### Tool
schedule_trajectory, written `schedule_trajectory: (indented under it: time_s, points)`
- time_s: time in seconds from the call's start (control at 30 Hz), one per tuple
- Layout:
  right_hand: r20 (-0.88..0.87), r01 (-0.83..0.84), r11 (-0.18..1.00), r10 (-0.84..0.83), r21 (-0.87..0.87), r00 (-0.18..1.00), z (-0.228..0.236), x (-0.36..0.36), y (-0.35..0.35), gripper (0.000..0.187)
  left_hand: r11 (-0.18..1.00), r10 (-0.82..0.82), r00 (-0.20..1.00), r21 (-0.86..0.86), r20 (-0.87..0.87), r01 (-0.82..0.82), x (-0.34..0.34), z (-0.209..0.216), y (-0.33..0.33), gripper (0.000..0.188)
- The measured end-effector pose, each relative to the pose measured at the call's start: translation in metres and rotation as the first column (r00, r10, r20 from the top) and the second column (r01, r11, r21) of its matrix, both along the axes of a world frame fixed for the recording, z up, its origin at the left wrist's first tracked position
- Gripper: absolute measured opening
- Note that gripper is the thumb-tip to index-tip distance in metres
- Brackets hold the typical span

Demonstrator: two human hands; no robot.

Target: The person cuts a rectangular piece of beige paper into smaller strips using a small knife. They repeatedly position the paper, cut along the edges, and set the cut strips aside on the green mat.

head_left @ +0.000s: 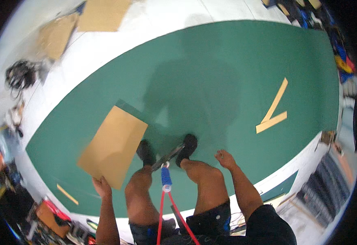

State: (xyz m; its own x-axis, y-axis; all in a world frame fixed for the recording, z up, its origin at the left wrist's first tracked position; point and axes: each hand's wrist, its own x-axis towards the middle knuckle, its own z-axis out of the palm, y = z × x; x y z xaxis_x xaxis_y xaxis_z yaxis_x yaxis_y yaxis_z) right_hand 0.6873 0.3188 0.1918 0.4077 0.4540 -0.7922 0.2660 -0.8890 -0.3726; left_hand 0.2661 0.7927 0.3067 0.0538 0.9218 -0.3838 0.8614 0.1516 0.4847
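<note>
A flat brown cardboard sheet (115,143) hangs over the green mat at my left, tilted, with its lower edge pinched in my left hand (101,187). The fingers go behind the sheet and are partly hidden. My right hand (226,159) is held out beside my right knee, fingers curled in, and no object sticks out of it. Two narrow tan strips, an upper one (274,100) and a lower one (271,122), lie on the mat at the right, meeting in a V.
The green mat (211,90) lies under my feet. A short tan strip (67,194) is near its left edge. More cardboard (105,15) lies at the far left, above a black cable coil (20,74). A red and blue lanyard (166,176) dangles before me. Clutter lines both sides.
</note>
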Motion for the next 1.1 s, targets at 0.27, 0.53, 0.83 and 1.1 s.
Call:
schedule_trajectory:
  time_s: [0.27, 0.53, 0.83, 1.1]
  points:
    - [-0.195, 0.380, 0.915, -0.401, -0.137, 0.895, 0.149, -0.044, -0.074, 0.041, 0.956, 0.257, 0.966, 0.143, 0.026, -0.258, -0.067, 0.168, -0.144, 0.035]
    - [-0.214, 0.393, 0.910, -0.413, -0.131, 0.885, 0.240, -0.049, -0.080, 0.043, 0.950, 0.287, 0.958, 0.137, -0.016, -0.282, -0.068, 0.240, -0.222, 0.027]
    - [-0.046, 0.214, 0.969, -0.210, 0.121, 0.977, 0.285, -0.108, -0.101, 0.039, 0.939, 0.310, 0.894, 0.042, 0.323, -0.340, -0.140, 0.268, -0.308, 0.025]
    - [0.242, -0.122, 0.888, 0.012, 0.442, 0.970, 0.350, -0.139, -0.066, 0.037, 0.876, 0.438, 0.621, -0.152, 0.650, -0.458, -0.256, 0.327, -0.415, 0.029]
